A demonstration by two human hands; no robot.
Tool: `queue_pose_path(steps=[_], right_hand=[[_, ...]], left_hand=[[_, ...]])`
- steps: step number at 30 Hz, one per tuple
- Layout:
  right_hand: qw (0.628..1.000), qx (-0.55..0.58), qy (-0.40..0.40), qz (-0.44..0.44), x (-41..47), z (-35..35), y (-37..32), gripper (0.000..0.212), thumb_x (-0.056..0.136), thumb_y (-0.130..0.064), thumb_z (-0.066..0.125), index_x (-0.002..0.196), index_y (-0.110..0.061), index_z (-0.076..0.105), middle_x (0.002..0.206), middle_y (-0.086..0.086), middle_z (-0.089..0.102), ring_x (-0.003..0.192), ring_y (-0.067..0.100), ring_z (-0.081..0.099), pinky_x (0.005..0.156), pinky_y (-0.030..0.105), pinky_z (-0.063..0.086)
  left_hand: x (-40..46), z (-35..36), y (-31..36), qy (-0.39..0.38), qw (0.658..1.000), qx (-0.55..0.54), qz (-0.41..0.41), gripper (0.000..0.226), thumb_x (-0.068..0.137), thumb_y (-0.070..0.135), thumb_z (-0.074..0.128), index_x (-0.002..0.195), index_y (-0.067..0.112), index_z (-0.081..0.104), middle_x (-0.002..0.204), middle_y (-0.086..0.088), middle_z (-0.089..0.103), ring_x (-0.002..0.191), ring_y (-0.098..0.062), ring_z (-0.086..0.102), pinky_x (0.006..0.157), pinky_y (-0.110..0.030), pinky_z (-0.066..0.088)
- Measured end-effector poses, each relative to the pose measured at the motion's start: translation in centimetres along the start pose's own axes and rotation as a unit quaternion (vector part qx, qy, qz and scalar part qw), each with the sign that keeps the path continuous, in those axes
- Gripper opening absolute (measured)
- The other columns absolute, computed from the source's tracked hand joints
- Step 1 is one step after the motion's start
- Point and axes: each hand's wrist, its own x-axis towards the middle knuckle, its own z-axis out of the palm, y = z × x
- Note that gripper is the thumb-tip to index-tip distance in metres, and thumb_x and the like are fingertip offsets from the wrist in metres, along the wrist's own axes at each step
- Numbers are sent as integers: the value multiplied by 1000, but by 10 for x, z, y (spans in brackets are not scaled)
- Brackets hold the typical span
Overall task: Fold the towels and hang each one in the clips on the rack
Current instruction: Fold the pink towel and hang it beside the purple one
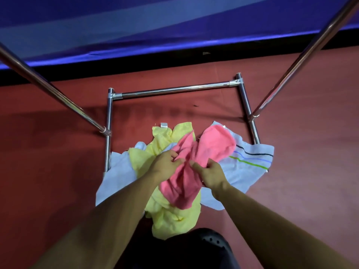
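From the head camera, you hold the pink towel [191, 167] with both hands over the pile. Your left hand [165, 165] pinches its bunched middle with curled fingers, and your right hand [210, 172] grips it just beside, at 3 o'clock from the left one. The towel is crumpled, not folded yet. Under it lie the yellow towel [171, 210] and the white striped towel [246, 164], on the red floor inside the base of the rack [174, 91].

The risk, I think: both grips are at the middle, so the corners hang loose and the fold can come uneven. Lifting can also drag the yellow towel up. No clips are in view.
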Motion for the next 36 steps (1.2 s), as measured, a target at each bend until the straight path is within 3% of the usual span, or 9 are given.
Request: queue_pose_path(steps=[5, 9, 13, 18, 21, 26, 30, 33, 36], right_hand=[[997, -54, 34, -37, -45, -36, -47, 45, 85, -34, 81, 113, -4, 64, 103, 9, 72, 93, 25, 69, 77, 36, 56], [997, -16, 39, -59, -104, -59, -94, 55, 77, -49, 81, 117, -13, 65, 110, 3, 72, 101, 23, 70, 83, 35, 57], [989, 91, -11, -116, -176, -74, -142, 13, 93, -11, 71, 103, -3, 69, 97, 10, 74, 82, 17, 69, 67, 25, 58], [977, 155, -66, -133, -261, -89, -175, 17, 102, -3, 52, 101, 3, 69, 87, 13, 74, 71, 18, 70, 62, 30, 60], [972, 122, -64, -191, -305, -89, -186, 26, 100, -10, 55, 88, -3, 78, 81, 11, 75, 81, 26, 67, 69, 36, 53], [945, 215, -99, -226, -359, -82, -202, 36, 91, -6, 69, 123, -15, 55, 113, 17, 67, 96, 28, 66, 90, 43, 55], [931, 187, -203, -239, -398, -80, -215, 59, 91, -4, 67, 138, -35, 49, 131, 14, 65, 104, 31, 69, 84, 43, 58], [930, 149, -236, -240, -421, -74, -220, 71, 92, -4, 67, 147, -40, 42, 132, 12, 66, 110, 31, 70, 83, 41, 59], [915, 159, -290, -233, -444, -61, -220, 55, 100, -29, 61, 152, -31, 40, 134, 10, 67, 119, 28, 67, 95, 41, 55]], left_hand=[[-41, -52, 45, 69, 993, -57, 75, 21, 92, 35, 73, 78, 19, 70, 73, 5, 68, 72, -18, 62, 71, -32, 48], [-99, -98, 95, 143, 975, -121, 119, 18, 99, 22, 68, 84, 12, 67, 68, 9, 56, 65, -10, 49, 65, -28, 40], [-171, -147, 136, 219, 957, -131, 140, 16, 90, 37, 72, 87, 22, 77, 76, 7, 74, 72, -14, 67, 69, -31, 52], [-256, -197, 151, 319, 934, -83, 137, 15, 96, 32, 69, 97, 20, 78, 92, -1, 78, 88, -22, 71, 81, -34, 55], [-299, -209, 156, 281, 935, -159, 150, 15, 100, 23, 64, 96, 12, 74, 94, -6, 75, 92, -26, 69, 82, -31, 48], [-358, -202, 171, 221, 882, -394, 134, 24, 105, 18, 51, 86, 19, 66, 75, 7, 68, 78, -16, 58, 69, -30, 45], [-374, -203, 167, 189, 906, -349, 150, 40, 106, 39, 52, 133, 10, 57, 135, -6, 63, 125, -21, 59, 116, -40, 41], [-383, -202, 169, 180, 923, -317, 125, 80, 74, 75, 73, 121, 13, 55, 122, -13, 68, 115, -27, 68, 105, -50, 52], [-394, -194, 183, 130, 915, -362, 123, 95, 56, 80, 84, 115, 15, 49, 118, -18, 70, 105, -29, 74, 96, -50, 58]])
